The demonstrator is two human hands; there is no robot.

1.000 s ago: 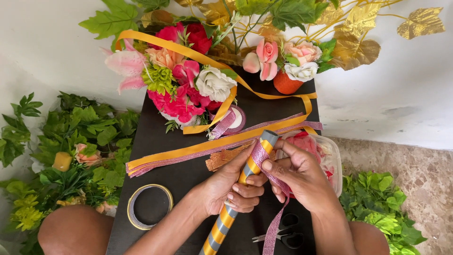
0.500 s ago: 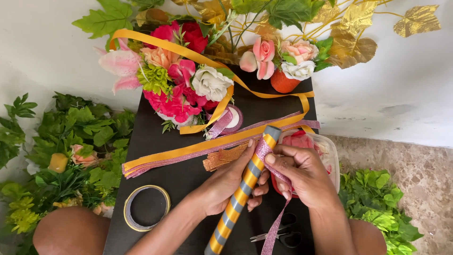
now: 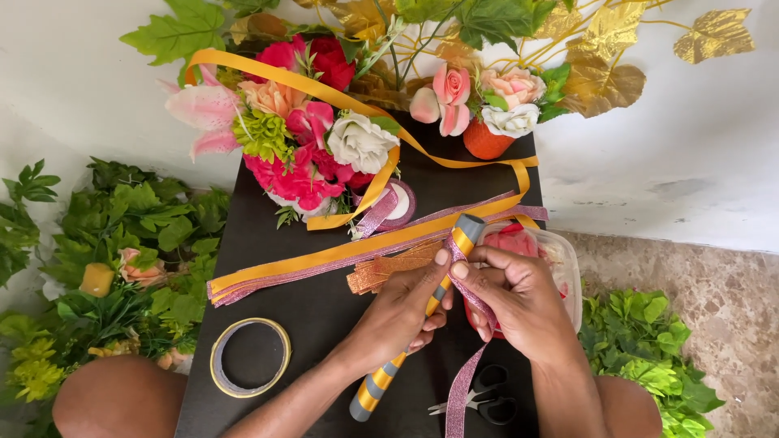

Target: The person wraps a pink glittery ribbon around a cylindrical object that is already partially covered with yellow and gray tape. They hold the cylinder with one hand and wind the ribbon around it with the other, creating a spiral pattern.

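My left hand (image 3: 403, 312) grips a stick wrapped in grey and yellow stripes (image 3: 372, 392), held slanted over a black table (image 3: 300, 308). Its top end (image 3: 466, 229) sticks out above my fingers. My right hand (image 3: 519, 296) pinches a pink glitter ribbon (image 3: 461, 389) against the stick just below that end. The ribbon's tail hangs down toward me past my right wrist.
Long orange and pink glitter ribbons (image 3: 324, 259) lie across the table. A tape roll (image 3: 250, 357) sits front left, black scissors (image 3: 487, 397) front right, a clear plastic tub (image 3: 560, 259) behind my right hand. Artificial flower bouquets (image 3: 300, 146) stand at the back, greenery (image 3: 105, 259) on both sides.
Both hands and the stick have shifted slightly right and up. My right fingers have worked the pink ribbon closer around the stick's upper part.
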